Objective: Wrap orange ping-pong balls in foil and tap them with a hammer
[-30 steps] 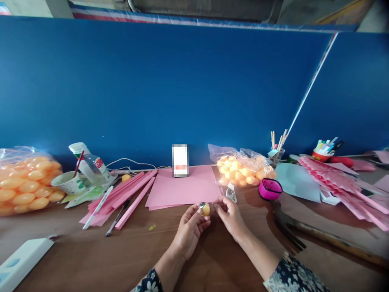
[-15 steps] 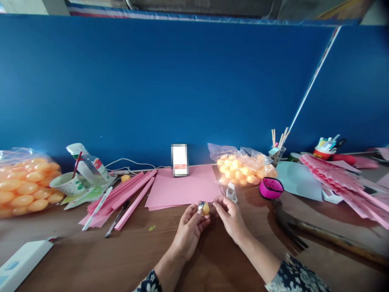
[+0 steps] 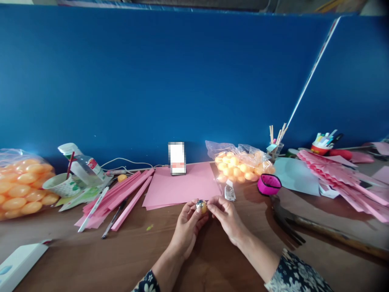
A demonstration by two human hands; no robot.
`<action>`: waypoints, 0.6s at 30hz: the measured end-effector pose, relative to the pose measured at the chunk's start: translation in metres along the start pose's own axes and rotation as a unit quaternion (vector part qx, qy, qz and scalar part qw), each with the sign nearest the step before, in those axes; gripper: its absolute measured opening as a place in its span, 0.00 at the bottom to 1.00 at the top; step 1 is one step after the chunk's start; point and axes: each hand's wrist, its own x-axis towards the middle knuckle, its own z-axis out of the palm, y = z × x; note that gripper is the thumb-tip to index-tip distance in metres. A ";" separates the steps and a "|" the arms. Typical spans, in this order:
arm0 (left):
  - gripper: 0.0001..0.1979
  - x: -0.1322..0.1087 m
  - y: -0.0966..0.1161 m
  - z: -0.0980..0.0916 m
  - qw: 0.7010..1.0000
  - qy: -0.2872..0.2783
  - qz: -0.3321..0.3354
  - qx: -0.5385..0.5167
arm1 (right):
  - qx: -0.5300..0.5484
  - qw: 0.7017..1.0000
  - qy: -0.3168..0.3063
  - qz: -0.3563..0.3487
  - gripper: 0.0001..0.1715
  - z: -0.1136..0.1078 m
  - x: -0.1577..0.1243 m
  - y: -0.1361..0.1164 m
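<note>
Low over the brown table, my left hand grips a small yellow-orange ball between thumb and fingers. Shiny silver covers the ball's upper left side. My right hand is at the ball's right side, thumb and forefinger pinched together. What those fingertips hold, if anything, is too small to make out. Just beyond the right hand lies a little clear packet with a white top. Pink paper sheets lie beyond both hands.
A phone stands upright on the pink sheets. Bags of orange balls sit behind and far left. To the right are a magenta ring-shaped band and a wooden-handled hammer. Pink strips, pens and a tilted bottle lie left.
My right fingertips have come closer to the ball, which the left hand still holds. The whole view has shifted slightly.
</note>
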 end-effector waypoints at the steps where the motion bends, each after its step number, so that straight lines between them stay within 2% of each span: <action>1: 0.16 0.000 0.000 0.000 1.000 -0.002 0.003 0.000 | 0.002 1.000 -0.003 0.000 0.10 0.000 0.000 0.000; 7: 0.17 0.000 0.000 -0.001 1.000 -0.007 0.000 0.003 | 0.047 0.998 -0.034 0.036 0.10 0.001 -0.002 0.000; 18: 0.18 0.002 -0.002 -0.002 1.000 -0.003 0.005 -0.004 | 0.081 0.994 -0.031 0.067 0.11 0.003 -0.002 0.002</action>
